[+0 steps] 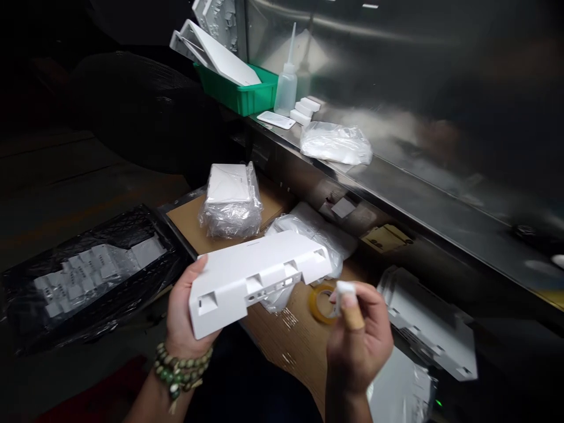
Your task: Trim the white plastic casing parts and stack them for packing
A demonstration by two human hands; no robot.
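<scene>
A white plastic housing (259,264) with square recesses and a row of small port openings along its near edge is held tilted in my left hand (187,311), gripped at its left end. To its right, my right hand (361,329) pinches a small white block (346,289) between thumb and fingers, apart from the housing. The thumb has a tan wrap on it. Just behind the right hand lies a roll of yellowish tape (316,302) on the cardboard (291,335).
Bagged white parts (231,200) stand on the cardboard behind the housing. More white housings (429,320) lie at the right. A black tray (171,252) of parts is at left. The metal shelf (388,176) carries a green bin (247,100), a bottle (286,91) and a plastic bag (337,143).
</scene>
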